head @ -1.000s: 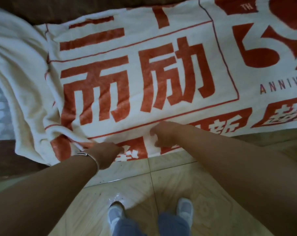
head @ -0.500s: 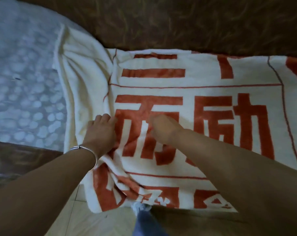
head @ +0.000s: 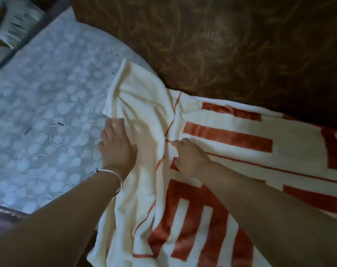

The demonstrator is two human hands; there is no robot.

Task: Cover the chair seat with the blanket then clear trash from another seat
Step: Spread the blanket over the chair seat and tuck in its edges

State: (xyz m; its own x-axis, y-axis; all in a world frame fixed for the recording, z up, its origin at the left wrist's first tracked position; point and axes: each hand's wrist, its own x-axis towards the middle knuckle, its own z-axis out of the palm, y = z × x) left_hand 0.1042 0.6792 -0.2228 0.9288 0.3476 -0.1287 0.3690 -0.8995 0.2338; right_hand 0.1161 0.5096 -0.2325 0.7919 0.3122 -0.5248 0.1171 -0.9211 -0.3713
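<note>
A cream blanket [head: 227, 122] with large red-orange characters lies spread over the seat on the right. Its left edge is bunched into folds beside the neighbouring seat. My left hand [head: 117, 145], with a silver bangle on the wrist, rests flat on that bunched edge, fingers straight and pointing away from me. A little to its right, my right hand [head: 188, 157] presses down on the blanket at a thin red line. Neither hand holds anything else.
The seat on the left has a pale blue-white patterned cushion [head: 40, 105] with a few small dark bits [head: 60, 123] on it. A brown patterned backrest [head: 241, 45] rises behind the blanket. A striped object [head: 17, 22] lies at the far left.
Both hands have moved from the blanket's front hem up and leftward to its bunched left edge. The floor and my feet have left the view; the neighbouring seat now shows.
</note>
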